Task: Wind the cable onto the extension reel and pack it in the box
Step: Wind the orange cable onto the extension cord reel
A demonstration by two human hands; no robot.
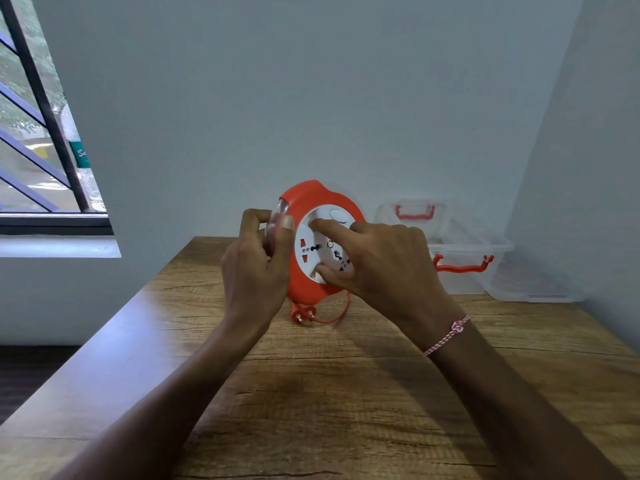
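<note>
With your left hand (258,268) gripping the reel (308,199) and your right hand (384,268) pinching its white hub (312,259), turn steadily so the cable (341,317) below them feeds evenly.

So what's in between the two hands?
The orange extension reel: the left hand grips its edge, the right hand pinches its middle. The head view shows this.

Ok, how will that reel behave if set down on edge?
Likely rolls: the reel is round and held upright. Its glossy plastic looks stiff, maybe slippery. The short loose cable looks floppy and should trail.
</note>
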